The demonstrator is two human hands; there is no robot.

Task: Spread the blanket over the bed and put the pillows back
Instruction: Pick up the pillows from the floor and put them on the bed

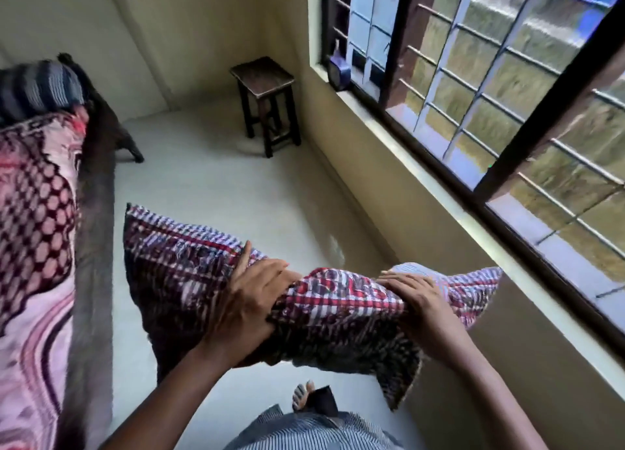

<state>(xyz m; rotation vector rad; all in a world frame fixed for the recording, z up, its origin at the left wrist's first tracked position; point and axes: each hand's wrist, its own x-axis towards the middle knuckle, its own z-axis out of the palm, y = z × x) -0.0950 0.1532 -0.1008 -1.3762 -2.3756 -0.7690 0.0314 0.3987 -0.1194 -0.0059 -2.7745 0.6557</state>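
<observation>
Pink patterned blanket (pixel 33 229): laid over the bed (pixel 96 192), far left. Striped pillow (pixel 37 84): placed at the bed's far end. Checked pillow (pixel 189 280): held in the air above the floor, beside the bed and clear of it. Left hand (pixel 247 300): grip clamped on the Checked pillow's upper edge, cloth bunched. Dark wooden stool (pixel 267 101): stood in the far corner. Right hand (pixel 419 304): grip closed over the same edge. Barred window (pixel 473 94): set along the right wall.

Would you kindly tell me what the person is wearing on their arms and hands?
The left hand and right hand are bare: no gloves, rings, watch or bracelet show. No sleeve shows on either forearm. A blue-and-white striped garment appears below them.
</observation>
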